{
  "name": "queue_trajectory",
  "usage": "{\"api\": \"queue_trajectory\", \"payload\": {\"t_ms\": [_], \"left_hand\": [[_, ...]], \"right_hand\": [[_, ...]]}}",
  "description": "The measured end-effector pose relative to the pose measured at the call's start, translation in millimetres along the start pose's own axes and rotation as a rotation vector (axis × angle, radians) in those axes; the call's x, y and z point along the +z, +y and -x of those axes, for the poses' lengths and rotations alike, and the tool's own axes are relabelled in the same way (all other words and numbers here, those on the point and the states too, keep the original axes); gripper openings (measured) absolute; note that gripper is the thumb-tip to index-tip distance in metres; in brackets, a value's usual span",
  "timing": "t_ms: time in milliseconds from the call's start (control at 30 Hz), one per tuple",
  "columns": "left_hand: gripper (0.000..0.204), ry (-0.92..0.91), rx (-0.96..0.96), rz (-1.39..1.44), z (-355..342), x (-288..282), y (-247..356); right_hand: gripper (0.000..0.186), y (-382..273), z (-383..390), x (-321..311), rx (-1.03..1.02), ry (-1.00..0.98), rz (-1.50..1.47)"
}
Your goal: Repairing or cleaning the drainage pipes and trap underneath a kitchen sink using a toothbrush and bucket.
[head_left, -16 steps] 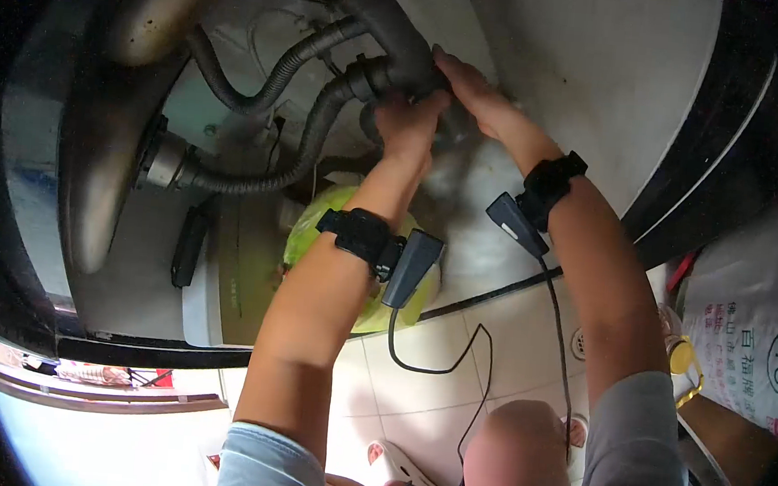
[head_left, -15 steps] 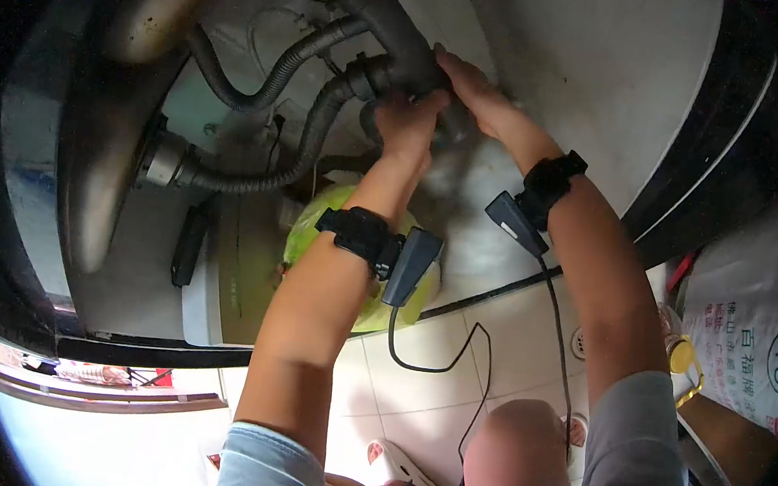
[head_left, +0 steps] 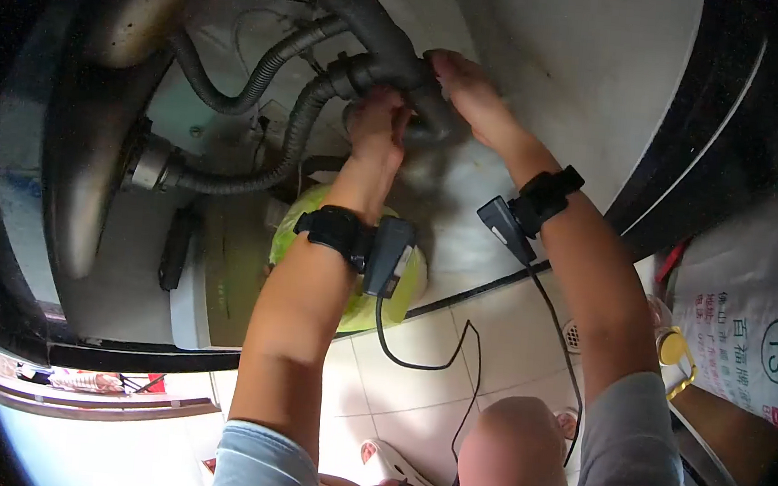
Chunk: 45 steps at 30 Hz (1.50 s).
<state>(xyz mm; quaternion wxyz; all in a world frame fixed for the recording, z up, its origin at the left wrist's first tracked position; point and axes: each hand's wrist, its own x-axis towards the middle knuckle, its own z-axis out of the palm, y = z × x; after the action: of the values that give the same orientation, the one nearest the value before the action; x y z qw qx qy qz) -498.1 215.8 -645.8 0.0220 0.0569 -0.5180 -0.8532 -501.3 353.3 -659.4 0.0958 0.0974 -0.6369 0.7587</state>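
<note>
Under a sink, a thick dark grey drain pipe (head_left: 378, 32) slopes down from the upper middle, with ribbed grey hoses joined to it. My left hand (head_left: 380, 122) is closed at the pipe's lower part, just below the hose joint; some of its fingers are hidden. On the pipe's right side, my right hand (head_left: 470, 94) presses with bent fingers, the tips partly behind the pipe. One ribbed hose (head_left: 301, 136) curves left to a metal collar (head_left: 151, 165). A black band with a small dark box and cable is on each wrist.
Below my left forearm stands a container lined with a yellow-green bag (head_left: 411, 286). A pale board (head_left: 191, 296) and a black object (head_left: 178, 249) are left of it. The cabinet's dark lower edge (head_left: 458, 299) crosses in front. At right are a yellow-capped bottle (head_left: 672, 348) and a white printed sack (head_left: 735, 316).
The view has shifted slightly, so the pipes sit a little further left. My left hand has turned and drawn in under the joint. My right hand's fingers are more bent against the pipe.
</note>
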Motion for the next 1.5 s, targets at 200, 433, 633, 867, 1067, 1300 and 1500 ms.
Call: {"api": "queue_trajectory", "payload": {"t_ms": [200,433,633,867,1067,1300,1500], "left_hand": [[0.016,0.188,-0.046,0.052,-1,4,0],[0.028,0.121,0.345,-0.464,32,29,-23],[0.040,-0.152,0.283,-0.484,23,25,-18],[0.044,-0.115,0.204,-0.376,16,30,-15],[0.060,-0.023,0.353,-0.475,7,35,-19],[0.060,0.266,0.478,-0.621,12,39,-25],[0.034,-0.038,0.296,-0.357,15,25,-15]], "right_hand": [[0.031,8,4,1,-0.175,0.068,0.230],[0.027,-1,14,2,-0.191,0.164,0.203],[0.037,-15,37,6,-0.212,0.206,0.009],[0.047,-25,49,2,0.095,0.107,-0.287],[0.046,-13,50,-5,0.087,0.037,-0.347],[0.060,59,15,1,-0.252,-0.125,0.342],[0.059,49,4,10,-0.162,-0.059,0.489]]}}
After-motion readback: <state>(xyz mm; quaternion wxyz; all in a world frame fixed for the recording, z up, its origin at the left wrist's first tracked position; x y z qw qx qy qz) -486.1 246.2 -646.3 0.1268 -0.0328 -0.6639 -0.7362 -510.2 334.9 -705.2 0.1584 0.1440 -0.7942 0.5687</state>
